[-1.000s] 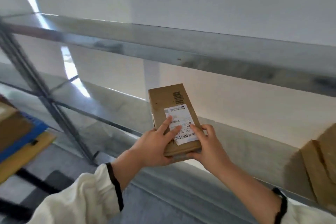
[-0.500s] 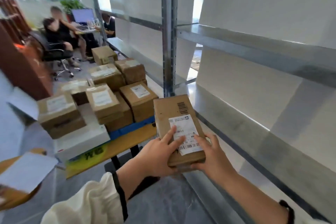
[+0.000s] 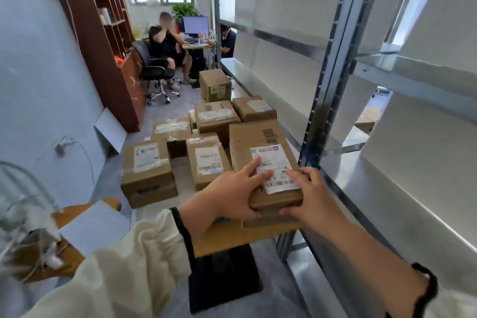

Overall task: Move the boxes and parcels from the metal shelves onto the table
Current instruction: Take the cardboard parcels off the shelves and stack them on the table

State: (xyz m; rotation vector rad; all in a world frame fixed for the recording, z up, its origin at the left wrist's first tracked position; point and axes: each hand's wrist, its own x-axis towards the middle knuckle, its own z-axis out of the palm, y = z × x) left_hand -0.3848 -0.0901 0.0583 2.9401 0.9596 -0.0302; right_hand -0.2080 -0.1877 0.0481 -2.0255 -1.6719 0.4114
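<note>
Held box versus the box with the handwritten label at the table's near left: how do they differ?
The held box is flat and long; the handwritten-label box is blockier. The left hand and right hand grip the held box; the handwritten-label box sits untouched on the table. The held box's label shows barcodes; the handwritten-label box's shows scrawl. Both are brown cardboard with white labels.

held box (image 3: 258, 142): brown cardboard, white label, black barcode
stacked boxes (image 3: 147, 170), centre: brown, white labels
shelves (image 3: 333, 64), right: silver-grey metal
surface (image 3: 232, 237): yellow-tan
sleeves (image 3: 134, 266), bottom: cream, black cuffs
bookcase (image 3: 103, 41), upper left: reddish brown
</note>
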